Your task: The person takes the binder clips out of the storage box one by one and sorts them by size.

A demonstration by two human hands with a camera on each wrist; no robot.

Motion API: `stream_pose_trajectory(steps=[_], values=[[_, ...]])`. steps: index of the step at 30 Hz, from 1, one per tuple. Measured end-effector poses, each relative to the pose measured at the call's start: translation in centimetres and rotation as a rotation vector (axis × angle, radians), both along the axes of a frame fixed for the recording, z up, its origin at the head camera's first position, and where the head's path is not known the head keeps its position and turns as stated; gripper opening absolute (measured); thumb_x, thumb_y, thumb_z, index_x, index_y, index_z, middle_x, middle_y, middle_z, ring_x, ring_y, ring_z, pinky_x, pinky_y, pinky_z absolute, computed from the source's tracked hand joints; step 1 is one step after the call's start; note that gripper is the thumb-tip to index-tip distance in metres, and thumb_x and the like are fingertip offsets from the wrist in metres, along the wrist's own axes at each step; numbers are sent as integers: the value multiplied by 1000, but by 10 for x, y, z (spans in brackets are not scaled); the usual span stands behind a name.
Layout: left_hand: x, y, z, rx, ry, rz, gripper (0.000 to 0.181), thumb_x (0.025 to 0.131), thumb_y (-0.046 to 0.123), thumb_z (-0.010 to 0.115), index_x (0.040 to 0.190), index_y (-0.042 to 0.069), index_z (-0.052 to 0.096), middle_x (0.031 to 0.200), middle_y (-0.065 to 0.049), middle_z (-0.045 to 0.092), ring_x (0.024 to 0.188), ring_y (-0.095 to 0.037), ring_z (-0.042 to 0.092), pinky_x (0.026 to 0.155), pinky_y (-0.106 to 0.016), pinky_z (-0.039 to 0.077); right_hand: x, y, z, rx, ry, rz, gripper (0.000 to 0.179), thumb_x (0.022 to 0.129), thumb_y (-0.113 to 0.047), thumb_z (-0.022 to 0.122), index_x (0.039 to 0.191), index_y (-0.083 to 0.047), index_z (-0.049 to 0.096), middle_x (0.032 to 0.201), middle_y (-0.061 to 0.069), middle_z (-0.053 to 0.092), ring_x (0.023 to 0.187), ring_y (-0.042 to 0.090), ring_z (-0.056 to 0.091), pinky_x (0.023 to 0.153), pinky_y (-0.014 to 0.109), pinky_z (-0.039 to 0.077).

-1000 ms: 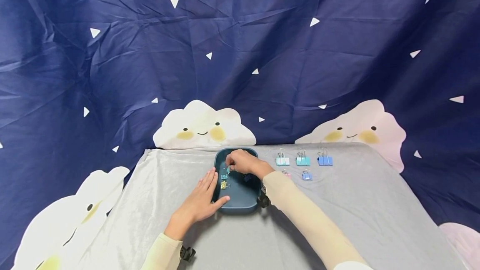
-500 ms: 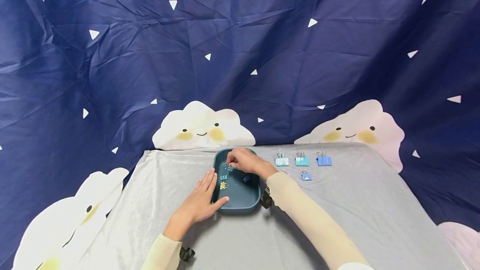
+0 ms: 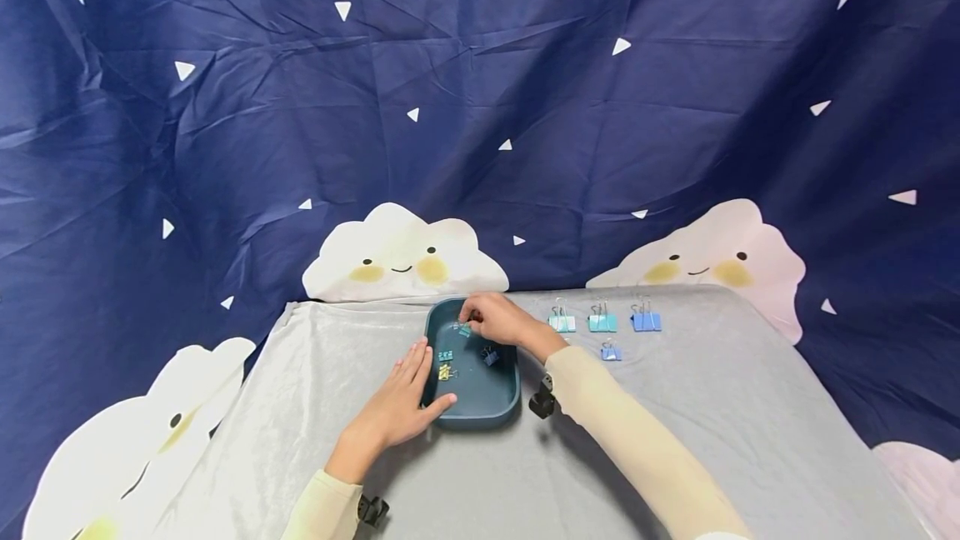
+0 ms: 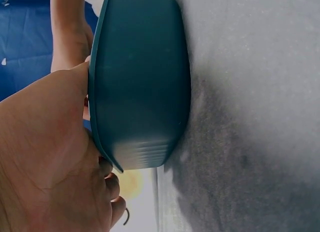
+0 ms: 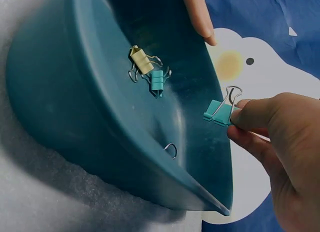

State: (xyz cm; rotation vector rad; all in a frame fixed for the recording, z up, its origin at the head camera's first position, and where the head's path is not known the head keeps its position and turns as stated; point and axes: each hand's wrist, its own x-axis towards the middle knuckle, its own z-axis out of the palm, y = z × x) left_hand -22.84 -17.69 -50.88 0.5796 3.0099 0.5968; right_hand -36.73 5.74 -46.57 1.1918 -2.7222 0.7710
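Observation:
A dark teal plastic bin (image 3: 468, 422) stands on the cloth. My left hand (image 3: 397, 407) lies along its left rim, fingers straight and thumb spread over the near edge. Over the far part of the bin, my right hand (image 3: 504, 320) pinches a turquoise binder clip (image 5: 220, 112) between thumb and fingers; its wire handles point up in the right wrist view. Inside the bin lie a yellow binder clip (image 5: 142, 60), a small turquoise binder clip (image 5: 157, 81) and a dark blue binder clip (image 3: 490, 355). Only a wire loop of another shows in the right wrist view.
Right of the bin stand a white binder clip (image 3: 562, 323), a larger turquoise binder clip (image 3: 602, 323) and a blue binder clip (image 3: 646, 322) in a row. A small blue binder clip (image 3: 611, 353) sits in front. Behind the grey cloth (image 3: 712, 423) hangs a navy curtain (image 3: 480, 65).
My right hand has shifted a little right with the turquoise binder clip, uncovering the dark blue one. My right wrist now mostly covers a small pink clip. The left hand stays on the rim.

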Motion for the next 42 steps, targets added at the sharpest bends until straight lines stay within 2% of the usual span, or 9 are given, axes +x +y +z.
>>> stream_pose_trajectory(steps=[14, 19, 27, 34, 42], values=[[-3, 0, -2, -35, -15, 16, 100, 104, 68, 52, 169, 0, 18, 180, -15, 9, 168, -32, 10, 136, -52, 19, 7, 24, 7, -67, -1, -33, 12, 97, -3, 72, 102, -11, 80, 102, 2, 78, 90, 11, 71, 84, 30, 61], [-3, 0, -3, -19, 3, 9, 100, 104, 65, 55, 168, -3, 21, 180, -17, 12, 167, -35, 14, 135, -55, 22, 9, 34, 11, -88, -4, -49, 12, 97, -4, 72, 101, -11, 81, 102, 1, 79, 90, 12, 71, 83, 31, 62], [-2, 1, -2, -28, 8, 11, 100, 104, 66, 54, 168, -3, 21, 180, -17, 12, 167, -36, 15, 135, -54, 21, 11, 51, 12, -136, 47, -68, 12, 94, -3, 74, 98, -12, 80, 99, 0, 79, 87, 10, 71, 81, 29, 62], [-2, 0, -1, -26, 7, 13, 100, 104, 66, 54, 168, -3, 20, 180, -17, 11, 167, -36, 14, 136, -54, 20, 13, 65, 13, -164, 51, -107, 12, 93, -1, 75, 97, -11, 80, 97, 0, 79, 85, 11, 70, 79, 28, 61], [-2, 0, -3, -27, 1, 17, 101, 104, 67, 53, 169, -1, 19, 180, -15, 9, 168, -34, 12, 136, -52, 18, 21, 84, 16, -200, 73, -111, 9, 94, -2, 76, 97, -9, 80, 94, 2, 77, 83, 12, 69, 76, 31, 61]])
